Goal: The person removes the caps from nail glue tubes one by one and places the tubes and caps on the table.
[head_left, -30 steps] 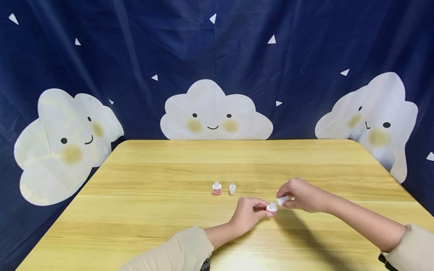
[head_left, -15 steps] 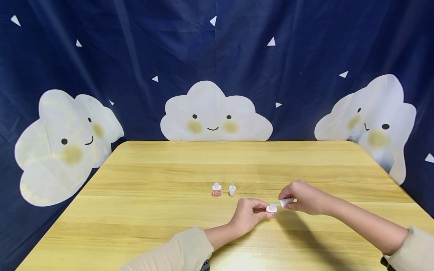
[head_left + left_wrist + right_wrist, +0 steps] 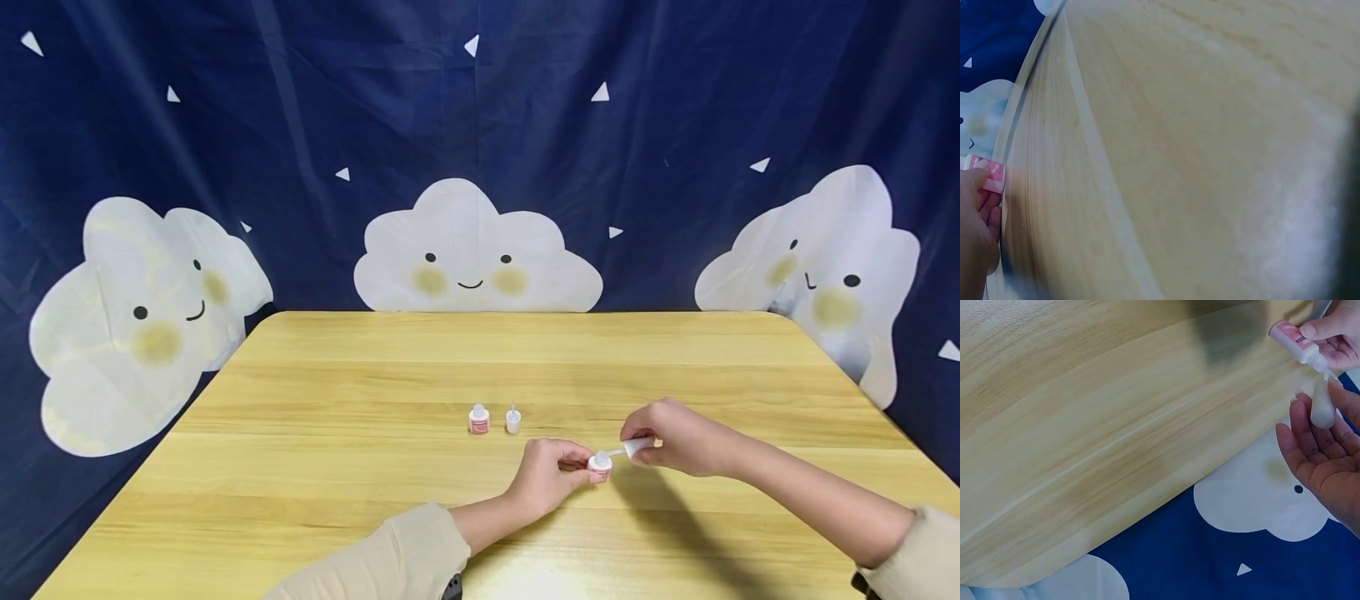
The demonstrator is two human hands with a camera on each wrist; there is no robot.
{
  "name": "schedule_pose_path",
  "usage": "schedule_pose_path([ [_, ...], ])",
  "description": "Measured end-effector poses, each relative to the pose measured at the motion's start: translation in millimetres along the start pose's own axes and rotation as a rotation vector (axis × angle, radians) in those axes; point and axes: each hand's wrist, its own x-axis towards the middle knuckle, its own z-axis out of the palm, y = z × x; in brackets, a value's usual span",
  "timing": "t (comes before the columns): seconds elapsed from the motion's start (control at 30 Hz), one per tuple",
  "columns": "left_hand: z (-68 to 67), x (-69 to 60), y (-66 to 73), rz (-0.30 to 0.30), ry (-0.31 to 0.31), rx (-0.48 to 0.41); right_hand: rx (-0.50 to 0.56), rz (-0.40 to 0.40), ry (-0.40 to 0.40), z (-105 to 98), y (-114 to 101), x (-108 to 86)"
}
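My left hand [image 3: 542,482] grips a small white bottle [image 3: 600,467] with a pink label, its neck uncapped; in the left wrist view the thumb lies across the label [image 3: 996,181]. Just to the right, my right hand [image 3: 678,439] pinches a white applicator cap [image 3: 639,447]. From the cap a thin pale stem reaches left to the bottle's mouth; whether its tip is inside, I cannot tell. The right wrist view has the cap [image 3: 1323,407] between thumb and fingers, close beside the bottle's neck.
Behind the left hand stand a second uncapped bottle [image 3: 479,422] with a pink label and another white cap [image 3: 513,422], its stem pointing up. Everything is on a wooden table [image 3: 337,400]. A dark blue curtain [image 3: 315,100] with clouds hangs behind it.
My right hand has drawn the cap slightly to the right, so more of the stem shows between cap and bottle. The left hand and its bottle have stayed in place.
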Motion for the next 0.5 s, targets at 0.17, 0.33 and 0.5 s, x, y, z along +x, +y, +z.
schedule_pose_path([
  [0.17, 0.1, 0.0, -1.3, 0.004, -0.006, 0.002, 0.002, 0.008, 0.004, 1.5, 1.1, -2.4],
  [0.33, 0.4, 0.4, -2.3, 0.005, -0.011, 0.002, 0.028, 0.016, 0.009, 3.3, 2.6, -5.4],
  [0.5, 1.0, 0.7, -2.0, 0.009, -0.006, -0.001, 0.060, 0.027, 0.030, 5.2, 5.0, -8.4],
])
